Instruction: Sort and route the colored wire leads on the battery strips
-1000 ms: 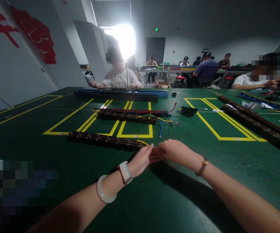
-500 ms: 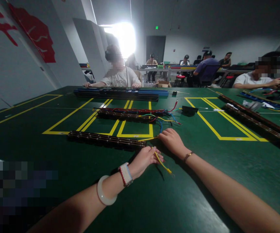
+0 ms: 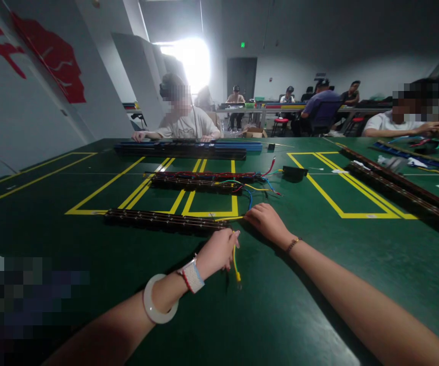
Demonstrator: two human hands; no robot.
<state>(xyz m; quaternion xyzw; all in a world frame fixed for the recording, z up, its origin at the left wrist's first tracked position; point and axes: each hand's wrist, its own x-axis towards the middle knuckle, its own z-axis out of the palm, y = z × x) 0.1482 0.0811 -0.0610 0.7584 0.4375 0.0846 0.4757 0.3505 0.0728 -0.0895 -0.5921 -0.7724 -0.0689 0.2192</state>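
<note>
Pinching a yellow-green ring-ended wire (image 3: 236, 263) in left hand (image 3: 216, 249), a slim yellow wire (image 3: 231, 218) in right hand (image 3: 267, 221); apparently parted, ring unattached.

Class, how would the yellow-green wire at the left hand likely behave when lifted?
The yellow-green wire would probably flex yet hold some shape: it bends gently beyond the left hand. It is likely light, being thin. Its tip might swing, as that end is unheld.
</note>
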